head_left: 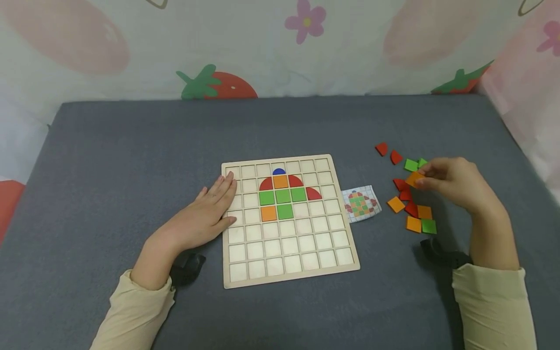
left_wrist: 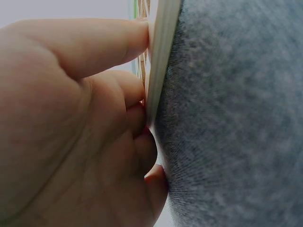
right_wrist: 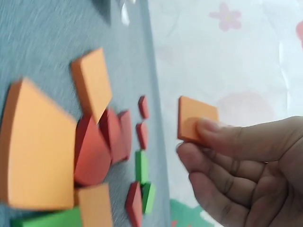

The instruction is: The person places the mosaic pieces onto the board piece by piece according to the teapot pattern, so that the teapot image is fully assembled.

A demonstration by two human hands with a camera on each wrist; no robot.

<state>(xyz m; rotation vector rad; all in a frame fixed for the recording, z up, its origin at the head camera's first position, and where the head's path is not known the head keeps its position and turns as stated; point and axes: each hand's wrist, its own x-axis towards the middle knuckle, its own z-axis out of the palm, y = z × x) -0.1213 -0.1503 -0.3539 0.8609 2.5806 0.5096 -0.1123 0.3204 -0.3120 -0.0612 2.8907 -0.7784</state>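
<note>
A pale wooden grid board lies on the grey cloth, with blue, red, orange and green pieces set in its upper cells. My left hand rests flat on the board's left edge, fingers straight; in the left wrist view the thumb touches the rim. Over the loose pieces at the right, my right hand pinches an orange square tile between thumb and fingers. Beneath and beside that hand lie an orange tile, a green tile and a red quarter-round piece.
A small printed pattern card sticks out from the board's right side. Two red pieces lie farther back, one of them a quarter-round piece. A strawberry-patterned curtain hangs behind the table's far edge. Dark straps sit at both wrists.
</note>
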